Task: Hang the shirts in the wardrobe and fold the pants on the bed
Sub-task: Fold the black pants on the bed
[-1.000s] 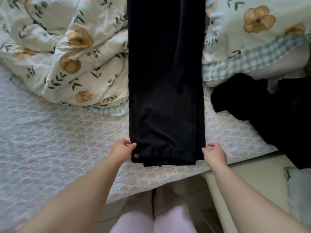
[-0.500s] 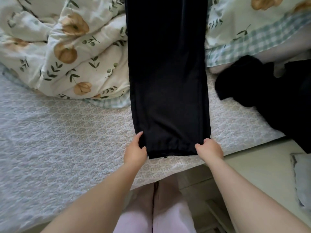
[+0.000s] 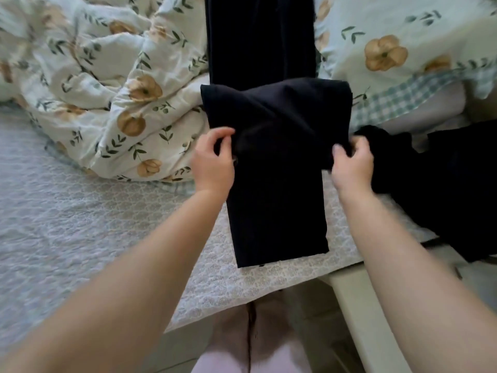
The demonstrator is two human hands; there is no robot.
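The black pants' (image 3: 277, 205) near end has lifted off the bed (image 3: 80, 224), doubling over. Corners pinched by left hand (image 3: 213, 162) and right hand (image 3: 351, 165), keeping it square.

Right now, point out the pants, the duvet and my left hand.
pants (image 3: 277, 211), head view, flat lower layer.
duvet (image 3: 107, 84), head view, crumpled floral top.
left hand (image 3: 213, 166), head view, back of hand.

a single view, from a camera worn on the person's head. it faces forward and steeply down across the near edge of the bed (image 3: 80, 238), close in: both forearms (image 3: 134, 278) fill the lower frame. the person's legs (image 3: 250, 354) and the floor (image 3: 172, 348) show at the bottom; the wide lens curves the borders.
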